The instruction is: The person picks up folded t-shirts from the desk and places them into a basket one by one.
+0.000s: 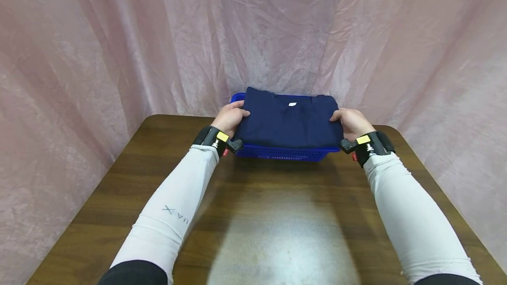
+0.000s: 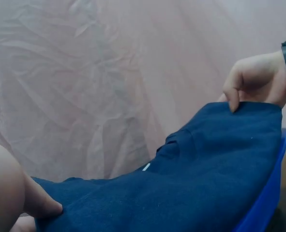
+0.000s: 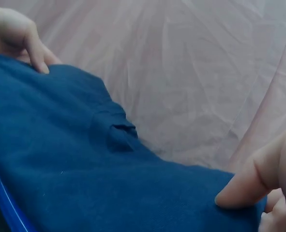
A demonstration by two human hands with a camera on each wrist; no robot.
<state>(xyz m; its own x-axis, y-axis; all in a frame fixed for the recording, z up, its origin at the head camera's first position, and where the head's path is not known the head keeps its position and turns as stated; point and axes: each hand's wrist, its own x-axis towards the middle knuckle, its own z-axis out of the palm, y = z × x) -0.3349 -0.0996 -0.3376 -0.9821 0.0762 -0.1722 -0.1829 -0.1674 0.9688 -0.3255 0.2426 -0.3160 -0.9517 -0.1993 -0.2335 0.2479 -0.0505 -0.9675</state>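
Observation:
A folded navy shirt with a small white neck label lies over the blue plastic basket at the table's far side. My left hand pinches its left side, thumb on top and fingers beneath. On the opposite side my right hand grips the cloth the same way. In the left wrist view the shirt sags between both hands, its collar near the middle. The right wrist view has my right thumb pressed on the shirt's edge. Most of the basket's inside is hidden under the cloth.
The brown wooden table extends from the basket toward me, with a bright reflection at its front. A pink crushed curtain hangs right behind the basket and along both sides.

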